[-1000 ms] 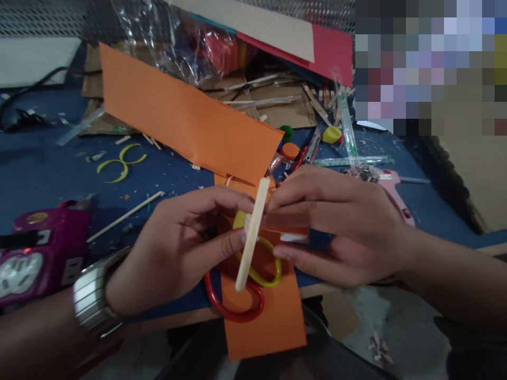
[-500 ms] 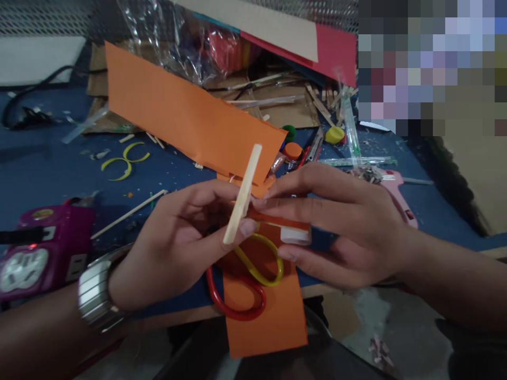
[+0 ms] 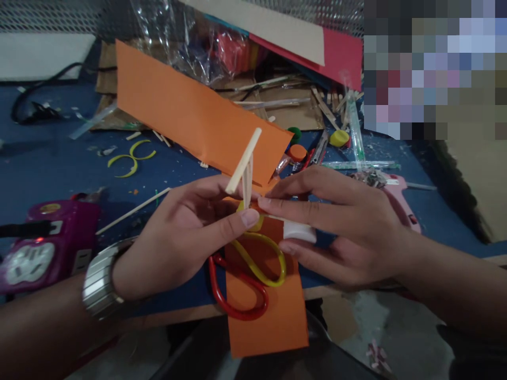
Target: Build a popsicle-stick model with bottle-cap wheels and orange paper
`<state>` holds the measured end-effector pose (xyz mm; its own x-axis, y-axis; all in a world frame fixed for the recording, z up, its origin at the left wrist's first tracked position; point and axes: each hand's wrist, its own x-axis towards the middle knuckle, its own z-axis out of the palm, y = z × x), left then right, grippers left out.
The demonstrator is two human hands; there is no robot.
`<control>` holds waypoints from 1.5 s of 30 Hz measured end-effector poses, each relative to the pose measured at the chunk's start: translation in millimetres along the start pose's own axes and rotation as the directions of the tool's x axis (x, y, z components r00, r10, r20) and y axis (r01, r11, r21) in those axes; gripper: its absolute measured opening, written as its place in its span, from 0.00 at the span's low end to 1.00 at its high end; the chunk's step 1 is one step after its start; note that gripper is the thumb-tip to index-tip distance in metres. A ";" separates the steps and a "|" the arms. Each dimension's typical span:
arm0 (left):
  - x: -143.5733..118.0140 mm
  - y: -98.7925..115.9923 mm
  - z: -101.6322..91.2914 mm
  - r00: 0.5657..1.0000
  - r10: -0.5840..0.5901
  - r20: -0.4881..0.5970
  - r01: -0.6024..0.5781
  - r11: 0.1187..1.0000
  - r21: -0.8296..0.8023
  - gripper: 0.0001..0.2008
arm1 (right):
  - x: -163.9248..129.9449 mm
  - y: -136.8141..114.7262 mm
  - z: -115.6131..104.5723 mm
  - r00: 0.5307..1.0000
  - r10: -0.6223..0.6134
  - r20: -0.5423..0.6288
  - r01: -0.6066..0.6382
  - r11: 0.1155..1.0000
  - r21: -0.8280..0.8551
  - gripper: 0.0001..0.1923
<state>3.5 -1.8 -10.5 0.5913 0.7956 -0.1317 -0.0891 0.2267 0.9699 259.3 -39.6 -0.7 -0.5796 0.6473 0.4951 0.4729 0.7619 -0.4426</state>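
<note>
Grip of the left hand (image 3: 178, 240): thumb and forefinger pinched shut on the lower ends of two pale flat wooden craft sticks (image 3: 244, 166). The sticks rise from the pinch in a narrow V — one near upright, the other leaning up and to the right — so they appear joined or pressed together at the base; the joint itself is hidden behind the thumb. Held this way, the free ends stand clear above both hands.

Grip of the right hand (image 3: 336, 221): forefinger stretched out to meet the left thumb at the base of the sticks, seemingly steadying that point. The lower fingers are curled about a small white cylindrical object (image 3: 299, 232), held against the palm; what it is cannot be told.

Directly beneath the hands lies a strip of orange paper (image 3: 265, 316), overhanging the near edge of the blue-topped table (image 3: 51, 169). On it rest scissors with one red and one yellow handle loop (image 3: 245, 285), blades hidden. A larger orange paper sheet (image 3: 190, 116) stands tilted just behind the sticks.

Further out — a purple plastic power strip (image 3: 47, 248) at the left, a pink glue gun (image 3: 396, 195) at the right, partly behind the right hand.
</note>
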 end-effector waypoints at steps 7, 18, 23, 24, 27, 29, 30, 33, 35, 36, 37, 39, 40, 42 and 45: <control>1.2 -1.7 -3.2 0.994 -0.087 -0.073 0.082 0.995 -0.059 0.08 | 3.4 -2.6 -0.5 0.995 0.102 0.012 -0.102 0.990 0.095 0.27; 3.9 4.9 2.8 0.982 -0.173 -0.074 0.160 0.975 -0.153 0.15 | 5.5 1.8 6.7 0.992 0.127 -0.018 -0.124 0.983 0.135 0.30; 2.7 6.5 3.0 0.981 -0.188 -0.047 0.180 0.974 -0.138 0.16 | 6.6 1.6 11.1 0.988 0.136 -0.071 -0.129 0.987 0.091 0.21; 2.7 6.2 3.1 0.981 -0.192 -0.041 0.185 0.972 -0.144 0.16 | 6.8 1.4 11.4 0.987 0.136 -0.083 -0.128 0.988 0.091 0.20; 2.6 4.9 3.6 0.979 -0.200 -0.025 0.193 0.966 -0.175 0.16 | 6.9 0.6 11.4 0.987 0.120 -0.103 -0.112 0.990 0.082 0.19; 2.4 4.3 4.1 0.979 -0.205 -0.020 0.198 0.962 -0.189 0.16 | 6.7 0.2 11.1 0.989 0.113 -0.096 -0.106 0.992 0.068 0.19; 2.2 4.2 4.4 0.978 -0.206 -0.018 0.199 0.961 -0.190 0.16 | 6.6 0.2 10.9 0.990 0.107 -0.093 -0.101 0.993 0.062 0.19; 1.6 4.3 4.8 0.976 -0.216 -0.019 0.210 0.961 -0.178 0.17 | 6.6 0.5 10.2 0.992 0.085 -0.088 -0.080 0.995 0.056 0.19; 1.2 4.4 4.8 0.975 -0.222 -0.017 0.216 0.961 -0.170 0.17 | 6.7 0.7 9.9 0.994 0.070 -0.086 -0.065 0.996 0.059 0.19; 0.9 4.5 4.6 0.975 -0.222 -0.014 0.217 0.961 -0.169 0.16 | 6.6 0.8 9.8 0.994 0.067 -0.086 -0.062 0.996 0.059 0.19; 0.6 4.4 4.4 0.975 -0.223 -0.007 0.218 0.961 -0.169 0.16 | 6.5 0.8 9.8 0.994 0.066 -0.084 -0.061 0.996 0.060 0.19; -0.2 4.2 3.9 0.975 -0.222 0.004 0.219 0.960 -0.174 0.15 | 6.0 0.6 9.9 0.995 0.066 -0.078 -0.061 0.996 0.063 0.19; -0.5 4.1 3.7 0.975 -0.223 0.008 0.221 0.959 -0.180 0.14 | 5.7 0.4 9.9 0.995 0.067 -0.075 -0.063 0.996 0.063 0.19; -1.0 4.0 3.3 0.972 -0.234 0.012 0.232 0.953 -0.194 0.14 | 5.1 -0.3 9.8 0.995 0.074 -0.070 -0.069 0.995 0.069 0.19; -0.8 4.8 3.2 0.966 -0.257 0.016 0.254 0.943 -0.214 0.14 | 4.6 -1.2 9.6 0.994 0.094 -0.049 -0.089 0.991 0.101 0.22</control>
<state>5.2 -3.2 -5.1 0.6073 0.7016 -0.3728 -0.1054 0.5362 0.8375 249.7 -37.8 -5.0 -0.4991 0.7166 0.4872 0.4534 0.6951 -0.5579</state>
